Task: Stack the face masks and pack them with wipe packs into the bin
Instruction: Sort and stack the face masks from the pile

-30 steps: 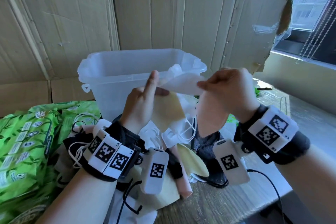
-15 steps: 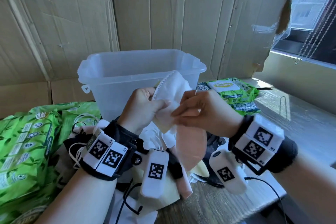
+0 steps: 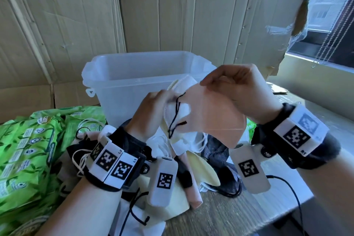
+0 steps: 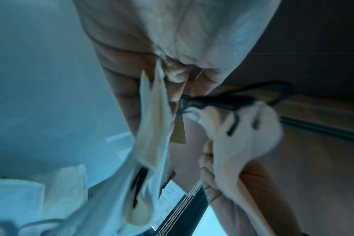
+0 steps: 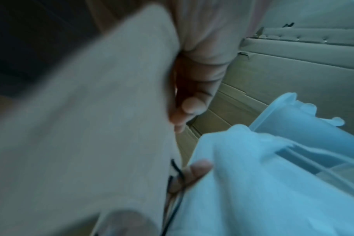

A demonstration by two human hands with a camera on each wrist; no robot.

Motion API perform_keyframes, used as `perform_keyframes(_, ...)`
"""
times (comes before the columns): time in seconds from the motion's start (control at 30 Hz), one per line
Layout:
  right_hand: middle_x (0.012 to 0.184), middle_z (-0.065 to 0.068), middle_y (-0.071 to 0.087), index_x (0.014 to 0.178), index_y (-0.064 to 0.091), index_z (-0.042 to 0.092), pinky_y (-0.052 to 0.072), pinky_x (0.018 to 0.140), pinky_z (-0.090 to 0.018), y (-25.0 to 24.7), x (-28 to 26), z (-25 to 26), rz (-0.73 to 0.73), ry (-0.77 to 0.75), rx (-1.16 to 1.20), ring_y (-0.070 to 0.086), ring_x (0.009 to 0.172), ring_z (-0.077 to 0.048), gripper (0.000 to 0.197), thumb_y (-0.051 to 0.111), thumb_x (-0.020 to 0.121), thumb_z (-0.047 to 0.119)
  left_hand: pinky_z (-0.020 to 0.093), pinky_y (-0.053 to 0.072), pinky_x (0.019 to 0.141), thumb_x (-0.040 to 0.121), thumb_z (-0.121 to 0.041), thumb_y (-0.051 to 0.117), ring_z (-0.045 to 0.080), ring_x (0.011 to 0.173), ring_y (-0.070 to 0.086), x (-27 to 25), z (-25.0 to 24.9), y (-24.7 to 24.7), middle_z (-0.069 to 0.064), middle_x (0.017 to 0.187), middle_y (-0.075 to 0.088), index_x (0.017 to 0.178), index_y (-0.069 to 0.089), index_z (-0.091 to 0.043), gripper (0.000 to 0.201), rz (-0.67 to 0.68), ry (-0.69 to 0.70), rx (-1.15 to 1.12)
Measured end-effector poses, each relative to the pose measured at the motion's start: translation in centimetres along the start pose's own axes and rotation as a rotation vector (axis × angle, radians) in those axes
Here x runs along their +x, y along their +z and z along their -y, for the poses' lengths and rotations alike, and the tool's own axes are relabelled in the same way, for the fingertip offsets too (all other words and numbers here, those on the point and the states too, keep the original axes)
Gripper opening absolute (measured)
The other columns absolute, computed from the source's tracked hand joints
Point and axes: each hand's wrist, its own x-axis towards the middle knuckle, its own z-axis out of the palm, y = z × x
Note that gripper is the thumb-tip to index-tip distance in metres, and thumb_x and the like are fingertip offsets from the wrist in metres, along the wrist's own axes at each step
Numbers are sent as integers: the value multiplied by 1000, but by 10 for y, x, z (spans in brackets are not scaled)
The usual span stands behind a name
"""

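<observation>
The right hand is raised in front of the clear plastic bin, its fingers curled and pinching the upper edge of a pink face mask, which hangs down below the hand and spreads toward the wrist. Just to the left of it and a little lower, the left hand has its fingers curled round a small bunch of masks: a white face mask whose top stands above its knuckles, and a pale yellow one that the left wrist view shows pressed against the fingers. A black ear loop dangles between the two hands, lying across the pink mask's left edge. The two hands are near each other, and the pink mask overlaps the white one.

Below both hands, on the bench, lies a loose heap of more masks in yellow, pink, white and dark grey. To the left of the left hand is a pile of green wipe packs. The bin stands just beyond the hands, against a cardboard wall. I cannot tell what the bin holds. Both wrist views are blurred.
</observation>
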Motion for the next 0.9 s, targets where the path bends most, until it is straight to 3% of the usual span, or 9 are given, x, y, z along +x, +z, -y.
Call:
perform_keyframes(0.07,63,-1,63,66,69,17,41,55,-20,3,1,-2,-19,95,-51,52,59,-12,33,53,79,-9,31,44,72,77,-55,50,17,74,62,-2,-3,1,3,77,69,76,73,-13,48,27,14,-29)
perform_keyframes(0.17,71,-7,68,68,73,16,42,59,-21,0,1,-3,123,208,79,57,65,-17,33,43,68,3,28,49,63,78,-20,74,13,61,59,-4,-1,3,4,69,70,87,73,-6,16,40,63,13)
perform_keyframes(0.27,87,-11,72,81,76,19,49,71,-23,-5,-1,-4,259,176,103,63,81,-15,51,36,57,-3,27,52,68,79,-5,70,14,68,64,-2,5,1,6,78,73,87,74,-7,10,55,11,0)
perform_keyframes(0.43,89,3,73,90,70,20,51,81,-15,-12,-2,-2,278,34,-97,66,85,-4,39,59,78,-16,30,35,71,66,-41,66,16,68,48,1,3,-4,8,73,57,82,62,14,58,40,-53,85)
perform_keyframes(0.53,76,11,72,80,72,14,51,72,-14,-20,1,-1,191,-53,-108,64,74,-1,22,70,73,-7,26,40,79,79,-36,51,10,72,59,1,-3,-6,-9,65,68,62,69,-11,34,13,-71,128)
perform_keyframes(0.67,84,-1,70,79,73,21,50,71,-23,-25,0,3,216,-66,48,61,77,-14,23,80,61,34,22,40,87,98,-37,31,9,80,63,0,-3,-6,-9,66,70,53,69,-22,61,52,-96,118)
perform_keyframes(0.73,76,-11,67,74,71,27,48,63,-29,-23,-2,4,321,-16,-21,56,69,-20,15,78,62,25,38,32,108,89,-66,25,16,104,62,-2,-5,-3,-7,88,75,69,77,-31,66,68,-128,73)
perform_keyframes(0.83,74,-19,65,83,69,25,47,63,-42,-16,0,-2,501,76,-218,53,63,-26,28,60,72,1,48,29,112,73,-80,15,22,108,62,-8,-9,0,-2,94,75,82,78,-23,85,190,-140,17)
perform_keyframes(0.9,65,-5,63,96,59,21,42,60,-28,-14,-1,-5,567,185,-264,51,58,-16,38,56,77,-12,49,34,108,67,-86,23,24,104,64,-9,-9,1,0,98,74,86,77,-20,87,254,-98,30)
